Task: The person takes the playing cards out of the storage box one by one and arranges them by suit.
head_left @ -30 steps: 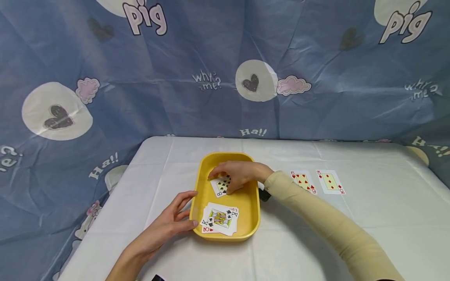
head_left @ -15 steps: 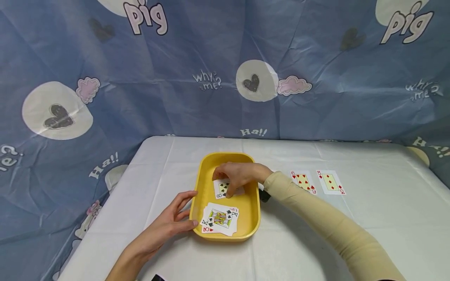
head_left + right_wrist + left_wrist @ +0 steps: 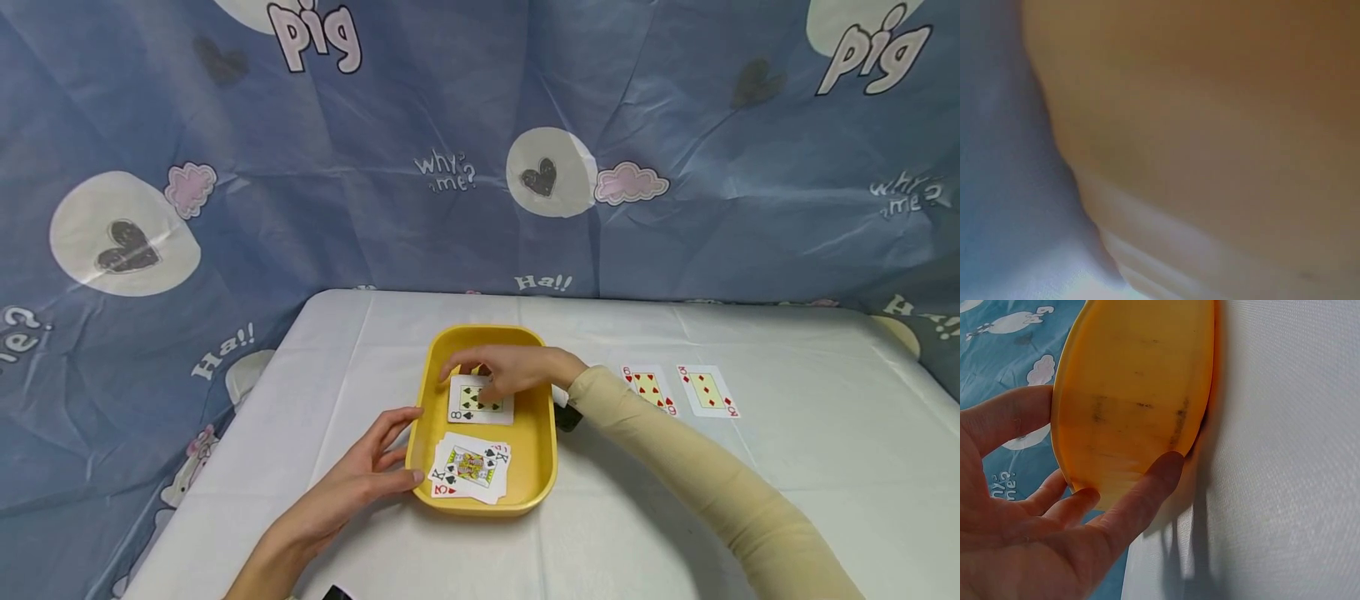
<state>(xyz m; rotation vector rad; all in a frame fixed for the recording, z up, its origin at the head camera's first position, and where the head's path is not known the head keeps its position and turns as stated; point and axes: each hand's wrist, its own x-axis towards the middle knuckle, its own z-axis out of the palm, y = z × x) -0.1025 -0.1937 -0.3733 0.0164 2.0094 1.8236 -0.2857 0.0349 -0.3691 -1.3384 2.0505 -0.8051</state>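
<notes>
Card placement in tray. We are seeing the 8 of spades (image 3: 471, 407) lying flat in the far half of the yellow tray (image 3: 531, 468); more of its face is now showing than half a sec. ago, & its edges are running squarer to the tray sides. The R. hand (image 3: 498, 367) is hovering over it, fingers reaching past the card & thumb standing apart over the face. We are reading this as let go, tho' whether the thumb is touching we aren't able to tell. For the work, this is prob. meaning that the 8 is down, apart from the near pile (image 3: 489, 495), where the K of spades (image 3: 470, 466) is lying on top & a heart, apparently a 3, is poking out below. The L. hand (image 3: 363, 475) is bracing the tray's outer wall w/ extended fingers & thumb, clutching no card.

On the white table (image 3: 825, 467), a heart card (image 3: 647, 387) is lying beside a diamond card (image 3: 708, 392); we aren't making out either rank for certain.

Lettering: the blue backdrop (image 3: 420, 242) is repeating "pig", "why me?" & "Ha!!". We are finding no brand; dark marks on the tray (L. wrist view) are giving no legible text, & the R. wrist view is blurring out.
</notes>
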